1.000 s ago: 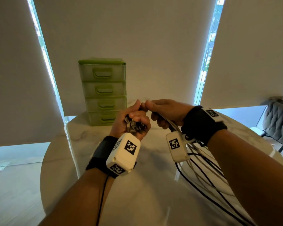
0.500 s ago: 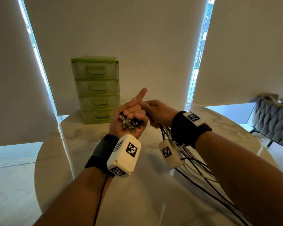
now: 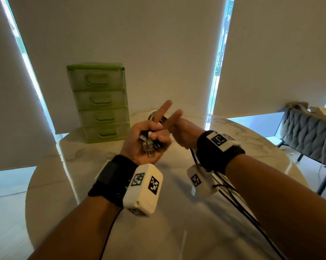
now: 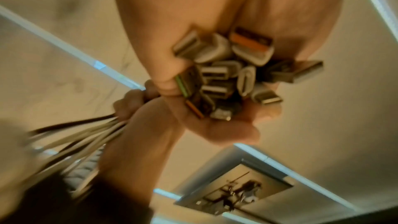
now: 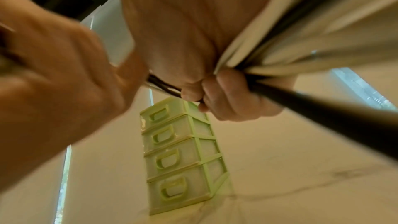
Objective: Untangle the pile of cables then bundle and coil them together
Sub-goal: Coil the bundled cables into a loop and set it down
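My left hand (image 3: 149, 139) is raised above the marble table (image 3: 87, 184), palm up, gripping a cluster of cable plugs (image 4: 232, 74); its index finger sticks straight out. The plugs (image 3: 149, 147) are USB ends, white, black and metal, packed together. Just right of it my right hand (image 3: 181, 132) grips the same cable bundle (image 5: 280, 60) a little further along, index finger also extended. The black and white cables (image 3: 233, 196) run from that hand under my right wrist and down past the right forearm. In the left wrist view the cables (image 4: 86, 135) fan out below the right hand.
A green four-drawer plastic organiser (image 3: 100, 106) stands at the back left of the table. A grey quilted chair (image 3: 308, 136) is off the table's right side. Roller blinds cover the windows behind.
Both hands have stayed together with the cables. The left index finger has straightened and the right index finger has extended too. My head view has drifted left and down slightly.
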Demonstrator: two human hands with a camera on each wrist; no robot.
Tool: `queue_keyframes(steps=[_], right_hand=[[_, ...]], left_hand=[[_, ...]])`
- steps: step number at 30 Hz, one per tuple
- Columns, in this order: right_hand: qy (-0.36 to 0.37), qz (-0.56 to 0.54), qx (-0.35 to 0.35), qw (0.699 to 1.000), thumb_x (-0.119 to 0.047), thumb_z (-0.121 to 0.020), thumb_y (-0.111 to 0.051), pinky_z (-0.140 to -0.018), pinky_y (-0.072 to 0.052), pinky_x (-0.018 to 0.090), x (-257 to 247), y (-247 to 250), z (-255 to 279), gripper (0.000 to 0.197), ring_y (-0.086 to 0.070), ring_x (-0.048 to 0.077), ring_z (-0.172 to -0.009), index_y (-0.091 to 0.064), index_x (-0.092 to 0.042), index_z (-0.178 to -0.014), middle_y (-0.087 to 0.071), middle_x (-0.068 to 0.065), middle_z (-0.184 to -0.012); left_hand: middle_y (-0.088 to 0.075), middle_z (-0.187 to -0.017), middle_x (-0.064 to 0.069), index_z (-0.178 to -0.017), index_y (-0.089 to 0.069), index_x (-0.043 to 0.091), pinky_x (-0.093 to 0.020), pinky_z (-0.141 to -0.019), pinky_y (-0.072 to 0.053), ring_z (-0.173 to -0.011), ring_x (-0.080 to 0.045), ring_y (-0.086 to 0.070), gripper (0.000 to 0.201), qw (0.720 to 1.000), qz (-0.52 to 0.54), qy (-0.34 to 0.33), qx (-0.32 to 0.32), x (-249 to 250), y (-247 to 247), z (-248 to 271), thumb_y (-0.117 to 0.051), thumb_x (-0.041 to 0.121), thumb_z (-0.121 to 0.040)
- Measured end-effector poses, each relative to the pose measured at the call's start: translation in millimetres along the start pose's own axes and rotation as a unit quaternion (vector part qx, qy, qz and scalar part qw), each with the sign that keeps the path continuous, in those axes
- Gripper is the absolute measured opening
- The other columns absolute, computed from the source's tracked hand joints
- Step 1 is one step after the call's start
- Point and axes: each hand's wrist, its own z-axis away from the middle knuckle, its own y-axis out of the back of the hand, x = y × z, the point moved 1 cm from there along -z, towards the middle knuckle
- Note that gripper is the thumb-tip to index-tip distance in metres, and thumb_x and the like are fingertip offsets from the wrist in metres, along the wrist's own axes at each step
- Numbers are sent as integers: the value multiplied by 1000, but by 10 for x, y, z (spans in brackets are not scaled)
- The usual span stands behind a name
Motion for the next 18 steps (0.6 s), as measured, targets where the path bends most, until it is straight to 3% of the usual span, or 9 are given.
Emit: queue_keyframes(steps=[2, 4, 6, 9, 11, 13, 14, 16, 18], right_hand=[[-32, -16, -43, 998, -30, -104, -31, -49, -27, 27, 98, -35, 3, 28, -31, 13, -51, -43, -20, -80, -37, 1, -64], [-41, -11, -100, 994, -34, -103, -33, -47, -29, 28, 103, -95, 93, 27, -31, 15, -49, -47, -13, -91, -34, 1, -62], [-40, 39, -93, 994, -35, -103, -35, -49, -36, 29, 105, -140, 119, 31, -39, 16, -52, -50, -8, -106, -39, 3, -68], [-33, 88, -42, 995, -30, -103, -35, -56, -37, 30, 159, -101, -1, 27, -44, 18, -62, -52, -8, -109, -46, 5, -74], [-16, 161, 11, 987, -21, -102, -36, -72, -44, 35, 215, -19, -117, 29, -51, 24, -81, -56, -8, -119, -57, 9, -95], [-14, 214, 34, 976, -14, -100, -36, -94, -43, 39, 280, 39, -179, 37, -54, 31, -108, -51, -12, -134, -56, 13, -126], [-20, 229, 40, 972, -16, -99, -36, -96, -43, 40, 310, 46, -194, 39, -54, 31, -113, -48, -15, -136, -54, 12, -130], [-27, 229, 43, 972, -27, -101, -33, -91, -47, 40, 370, 49, -217, 36, -57, 28, -102, -48, -15, -131, -59, 10, -120], [-40, 142, 12, 989, -39, -102, -33, -72, -47, 35, 400, 11, -189, 35, -55, 24, -78, -52, -11, -112, -57, 8, -92]], left_hand=[[-61, -125, -22, -123, -62, 2, -20, -47, -49, -38, -5, -47, 59, 999, 10, -38, 32, 126, 52, -11, -56, -9, -65], [-57, -131, -25, -126, -57, -1, -21, -49, -51, -40, -5, -49, 75, 995, 5, -72, 66, 232, 175, -16, -70, -12, -53], [-54, -134, -25, -131, -51, 0, -21, -50, -52, -41, -4, -49, 89, 994, -12, -70, 79, 289, 264, -16, -76, -12, -46], [-48, -142, -21, -138, -47, 3, -20, -49, -50, -43, -4, -51, 84, 999, -34, -8, 37, 263, 236, 17, -70, -10, -59], [-51, -140, -19, -139, -46, 5, -20, -50, -50, -43, -5, -51, 72, 998, -37, 43, 2, 142, 122, 27, -60, -7, -69], [-59, -131, -18, -140, -46, 9, -21, -52, -50, -43, -7, -51, 68, 996, -23, 84, -30, -4, 52, 14, -53, -7, -74], [-61, -128, -17, -140, -45, 10, -22, -53, -51, -43, -7, -51, 68, 995, -9, 92, -38, -54, 29, 8, -52, -7, -75], [-62, -128, -16, -137, -50, 9, -20, -56, -52, -45, -6, -52, 67, 997, -1, 75, -27, -52, 16, -3, -54, -7, -72], [-59, -132, -16, -131, -56, 6, -20, -59, -55, -53, -7, -60, 62, 999, -21, 23, 26, 24, 20, -17, -48, -6, -71]])
